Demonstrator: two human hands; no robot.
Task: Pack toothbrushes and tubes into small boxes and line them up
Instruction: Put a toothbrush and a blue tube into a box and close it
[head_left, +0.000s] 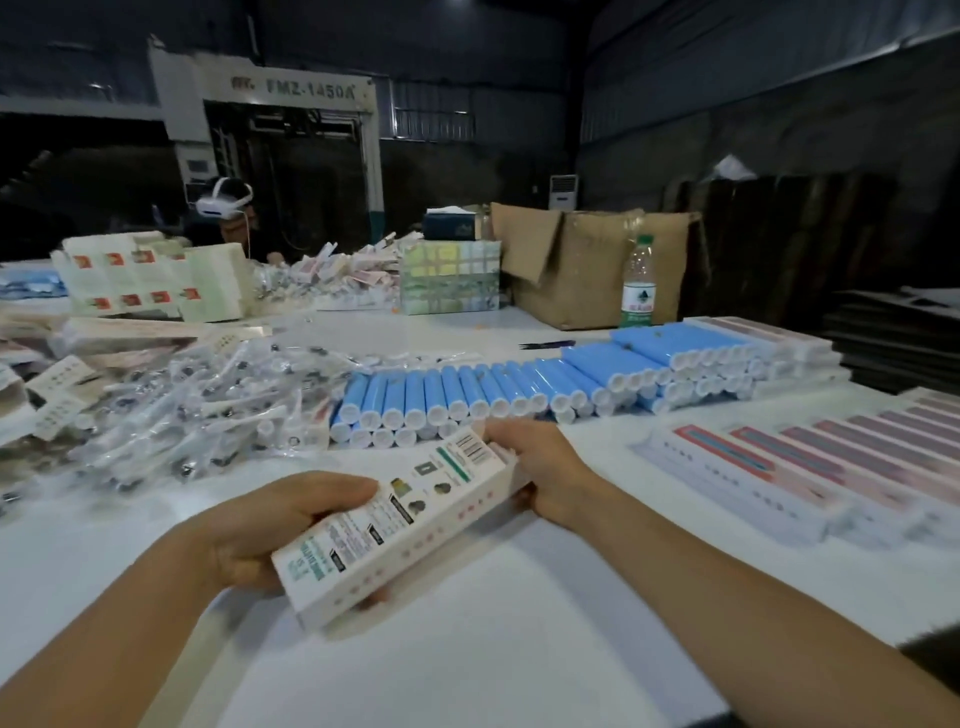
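A long white printed box (395, 525) is held slanted above the white table (467, 665), its barcode end pointing away from me. My left hand (275, 525) grips its near end from the left side. My right hand (540, 467) holds the far end, fingers wrapped over the end flap. Blue tubes with white caps (467, 395) lie stacked in rows just behind the box. A heap of wrapped toothbrushes (197, 405) lies to the left. Packed boxes with pink faces (810, 457) stand lined up on the right.
Flat unfolded cartons (150, 280) pile up at the back left near a seated person wearing a headset (228, 208). A brown cardboard box (587, 265), a water bottle (638, 283) and dark scissors (548, 344) stand behind the tubes. Dark stacked sheets (898, 332) lie far right.
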